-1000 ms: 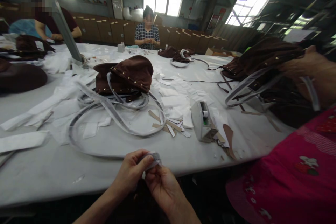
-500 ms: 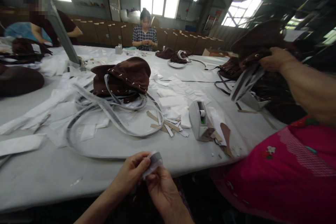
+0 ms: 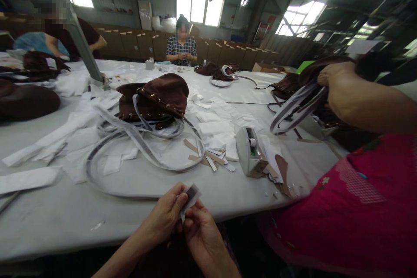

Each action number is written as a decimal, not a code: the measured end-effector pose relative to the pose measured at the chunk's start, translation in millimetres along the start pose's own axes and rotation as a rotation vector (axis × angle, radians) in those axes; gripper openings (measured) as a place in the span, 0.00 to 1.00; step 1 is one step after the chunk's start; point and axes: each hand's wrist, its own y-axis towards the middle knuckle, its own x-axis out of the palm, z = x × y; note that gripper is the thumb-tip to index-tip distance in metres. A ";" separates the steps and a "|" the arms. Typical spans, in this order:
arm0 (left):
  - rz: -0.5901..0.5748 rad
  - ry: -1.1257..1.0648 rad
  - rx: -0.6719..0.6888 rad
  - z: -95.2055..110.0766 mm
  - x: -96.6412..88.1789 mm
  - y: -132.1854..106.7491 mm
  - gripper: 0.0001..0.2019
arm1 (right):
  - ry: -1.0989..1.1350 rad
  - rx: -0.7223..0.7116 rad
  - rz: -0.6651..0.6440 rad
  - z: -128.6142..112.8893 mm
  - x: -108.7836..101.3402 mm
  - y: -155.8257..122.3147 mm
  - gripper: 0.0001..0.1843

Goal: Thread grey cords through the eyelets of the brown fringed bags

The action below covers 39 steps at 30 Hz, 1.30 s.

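Just off the table's front edge, my left hand (image 3: 169,208) pinches a short dark strip in thin white wrapping (image 3: 191,194), thumb on top. My right hand (image 3: 202,230) closes its fingertips on the strip's lower edge. Whether this strip joins the wrapped strap loop (image 3: 143,152) is hidden behind my left hand. That loop spreads over the table from a brown drawstring bag (image 3: 159,97), which has gold eyelets and slumps beyond my hands. Below my hands is something dark that I cannot make out.
White wrapping sheets (image 3: 213,128) and cut paper strips (image 3: 211,158) litter the table. A grey tape dispenser (image 3: 250,152) stands right of them. At the right, a co-worker in a pink apron (image 3: 368,191) handles a brown bag with wrapped straps (image 3: 289,115). Two more people work across the table.
The strip between my hands has tilted, and more of its dark face shows. The co-worker's arm at the right has lowered the brown bag toward the table.
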 end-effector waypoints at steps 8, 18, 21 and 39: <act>-0.185 -0.099 -0.111 17.1 -20.7 -3.9 0.22 | -1.088 -0.571 0.020 -55.7 -0.1 -17.6 0.41; -0.383 -0.097 -0.134 23.5 -23.7 0.8 0.23 | -1.500 -0.456 -0.380 -90.0 26.9 -21.2 0.15; -0.371 -0.099 -0.138 19.7 -25.0 2.9 0.23 | -1.527 -0.461 -0.413 -89.7 22.5 -17.2 0.15; -0.495 -0.106 -0.167 28.4 -26.8 5.0 0.24 | -1.604 -0.494 -0.390 -85.1 18.6 -12.6 0.11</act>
